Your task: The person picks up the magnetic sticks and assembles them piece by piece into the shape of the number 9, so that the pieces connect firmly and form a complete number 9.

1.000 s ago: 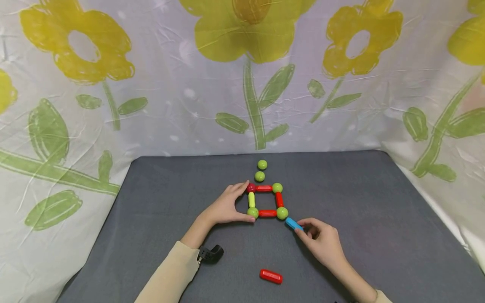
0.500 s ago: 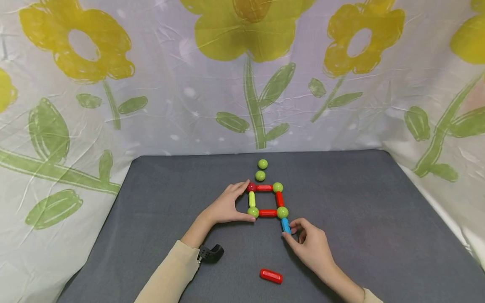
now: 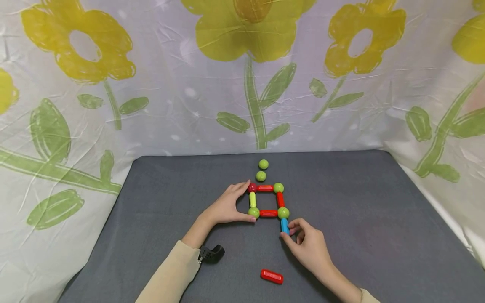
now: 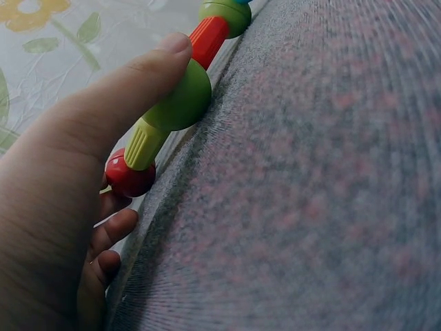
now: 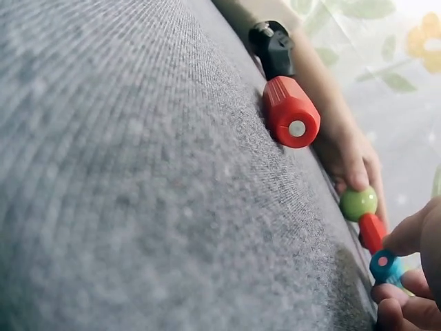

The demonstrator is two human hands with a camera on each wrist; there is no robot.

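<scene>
A square of magnetic rods (image 3: 268,213) and balls lies mid-table, with three red rods, one yellow-green rod (image 3: 252,200), a red ball (image 3: 252,187) and green balls at the other corners. My left hand (image 3: 225,205) holds its left side, thumb on the near green ball (image 4: 182,100) and fingertips by the red one. Between thumb and fingers, my right hand (image 3: 308,246) pinches a blue magnetic rod (image 3: 284,227). Its far end meets the near right green ball (image 3: 283,213) and it points toward me. A metal disc shows in its near end in the right wrist view.
Two loose green balls (image 3: 261,176) lie behind the square. Nearer me rests a loose red rod (image 3: 272,276). A black wrist camera (image 3: 212,254) sits on the left wrist. Behind the grey table (image 3: 170,181) hangs a flower-printed cloth (image 3: 170,109).
The right hand has moved left and swung the blue rod from a slant to nearly straight, its end now against the near right ball. The left hand has stayed in place.
</scene>
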